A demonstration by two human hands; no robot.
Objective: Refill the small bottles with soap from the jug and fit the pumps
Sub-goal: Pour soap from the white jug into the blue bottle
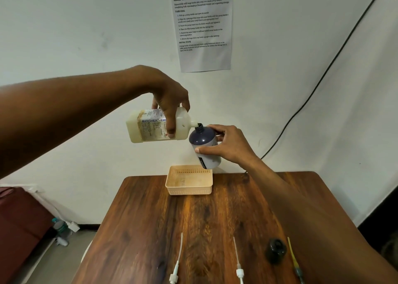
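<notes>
My left hand (170,103) grips the pale soap jug (150,126) from above, tipped on its side with its spout touching the mouth of a small dark blue bottle (203,146). My right hand (230,143) holds that bottle tilted toward the jug, thumb across its front. Both are held in the air above the far end of the wooden table (150,230). Two white pumps (176,262) (238,264) and one yellow-tubed pump (294,260) lie near the front edge. A black cap (276,250) stands beside them.
An empty peach plastic basket (189,181) sits at the table's far edge, below the bottle. A task sheet (202,25) hangs on the white wall, and a black cable (323,75) runs down it. A water bottle (59,224) stands on the floor at the left.
</notes>
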